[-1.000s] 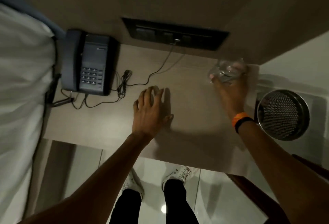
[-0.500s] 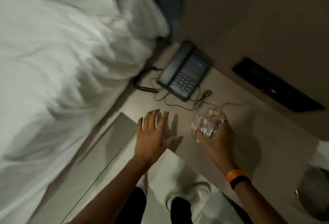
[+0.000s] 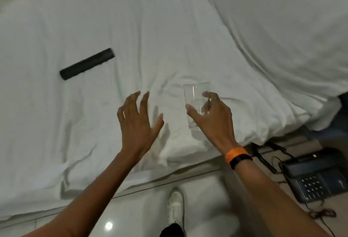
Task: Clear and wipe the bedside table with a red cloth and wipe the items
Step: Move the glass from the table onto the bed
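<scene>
Right hand (image 3: 212, 116): wrapped around a clear glass (image 3: 195, 103); the thumb is seen on the near side and the fingers curl round the far side, viewed through the wall of the glass.
Glass: held upright over the bed (image 3: 169, 29), near the bed's near edge; whether its base touches the sheet cannot be told. It looks empty.
Right wrist: an orange band (image 3: 235, 153) and a black band (image 3: 241, 160) are worn side by side.
Left hand (image 3: 137, 122): spread wide, fingers apart, nothing held; it is kept above the sheet just left of the glass, not touching it.
Bed: covered in white, creased sheet, which fills most of the view; a fold is bunched at the near edge below the glass.
Remote (image 3: 87, 63): a long black bar is laid on the sheet well to the left of both hands, set at a slant.
Table (image 3: 282, 184): only a part is seen at the lower right, beside the bed's near edge.
Phone (image 3: 316, 174): a dark desk set is placed on the table at the right edge of view, with cords (image 3: 263, 154) trailing toward the bed.
Floor (image 3: 131, 208): pale glossy tile, with one white shoe (image 3: 175, 206) seen between the arms.
Red cloth: not seen in this view.
</scene>
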